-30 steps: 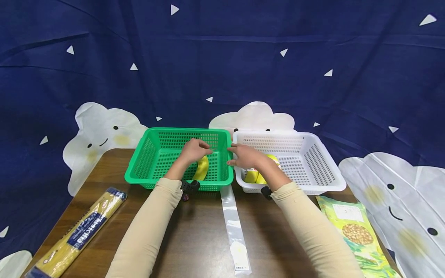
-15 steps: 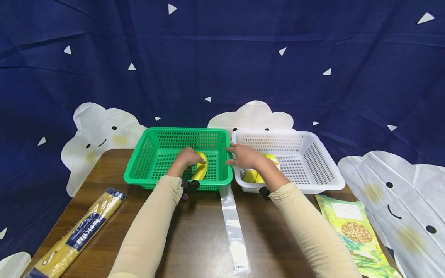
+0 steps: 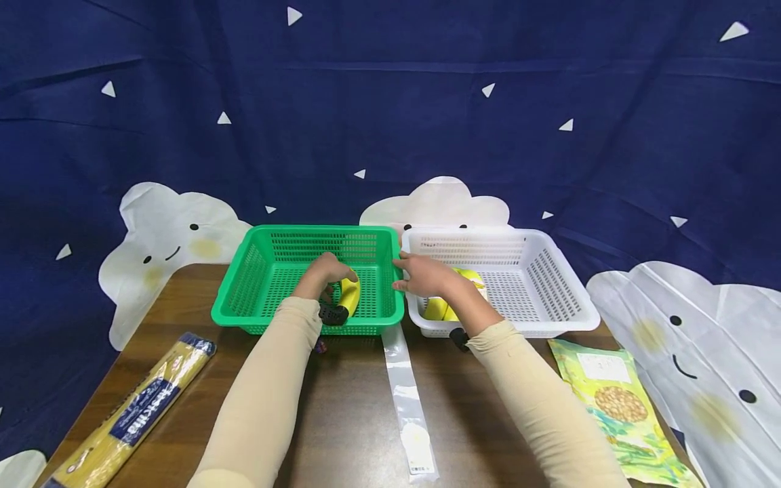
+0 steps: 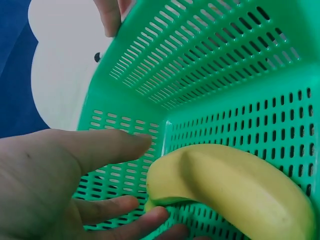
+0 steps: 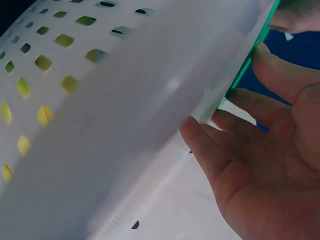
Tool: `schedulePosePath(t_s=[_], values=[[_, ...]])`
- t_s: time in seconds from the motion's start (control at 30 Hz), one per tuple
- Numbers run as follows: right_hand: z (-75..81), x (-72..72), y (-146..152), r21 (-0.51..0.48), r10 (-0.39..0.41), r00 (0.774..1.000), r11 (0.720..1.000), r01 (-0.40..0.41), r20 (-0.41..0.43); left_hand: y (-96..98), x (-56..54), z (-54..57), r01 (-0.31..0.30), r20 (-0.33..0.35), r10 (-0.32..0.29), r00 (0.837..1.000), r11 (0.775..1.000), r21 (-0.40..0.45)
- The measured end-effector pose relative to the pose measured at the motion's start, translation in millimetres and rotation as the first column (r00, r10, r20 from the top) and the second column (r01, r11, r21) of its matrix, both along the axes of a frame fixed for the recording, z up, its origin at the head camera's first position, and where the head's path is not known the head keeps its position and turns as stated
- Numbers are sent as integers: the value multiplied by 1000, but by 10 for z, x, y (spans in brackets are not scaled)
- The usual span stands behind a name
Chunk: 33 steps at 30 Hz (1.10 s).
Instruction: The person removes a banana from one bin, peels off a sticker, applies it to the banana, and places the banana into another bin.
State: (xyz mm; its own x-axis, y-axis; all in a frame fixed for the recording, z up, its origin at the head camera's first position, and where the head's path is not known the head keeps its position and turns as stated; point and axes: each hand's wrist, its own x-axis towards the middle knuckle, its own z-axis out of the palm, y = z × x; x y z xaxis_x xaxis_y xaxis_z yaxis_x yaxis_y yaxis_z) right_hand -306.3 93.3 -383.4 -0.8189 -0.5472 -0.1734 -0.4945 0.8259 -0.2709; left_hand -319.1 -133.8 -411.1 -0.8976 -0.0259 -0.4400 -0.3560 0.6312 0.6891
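Observation:
A yellow banana [image 3: 350,295] lies in the green basket [image 3: 398,298]. My left hand [image 3: 325,273] reaches inside beside it. In the left wrist view, the straight thumb [image 4: 117,147] is above the banana's end, while loosely bent fingers [image 4: 150,220] lie below, near its stem. I see no firm grip, and contact is hard to tell. My right hand [image 3: 427,274] rests with spread fingers at the adjoining rims of the green and the white basket [image 3: 567,291]. Its thumb [image 5: 267,62] and index finger touch the green edge in the right wrist view.
Yellow packed items [image 3: 442,308] lie in the white basket, partly hidden by my right arm. A long noodle pack [image 3: 143,410] lies at the table's left. A green-yellow bag [image 3: 622,407] is at the right. A clear plastic strip [image 3: 407,407] runs down the middle.
My left hand has gone down from above the banana to beside it inside the green basket. The right hand stays at the rims. The head view has shifted slightly.

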Motion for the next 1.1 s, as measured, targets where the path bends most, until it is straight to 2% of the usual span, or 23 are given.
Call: schedulePosePath(t_s=[0.13,0.23,0.33,0.47,0.67,1.0,1.1], values=[[12,21,-45,2,10,1000,1000,-10,1,-23,-2,-2,-10,-12,10,1000,999,-51],[29,48,-61,-7,14,1000,1000,-13,5,-21,-25,-39,-12,-14,11,1000,998,-56],[32,59,-54,-16,12,1000,1000,-12,11,8,-58,-124,-32,10,32,999,999,15],[24,59,-38,-23,1,1000,1000,-1,18,69,-82,-240,-86,54,79,995,988,131],[-9,45,-17,-28,-12,1000,1000,13,24,115,-61,-279,-126,41,121,992,977,174],[2,33,11,-29,-24,999,999,25,38,163,-78,-314,-98,23,96,995,985,139],[10,33,9,-32,-18,999,999,19,40,160,-74,-320,-87,19,86,996,992,93]])
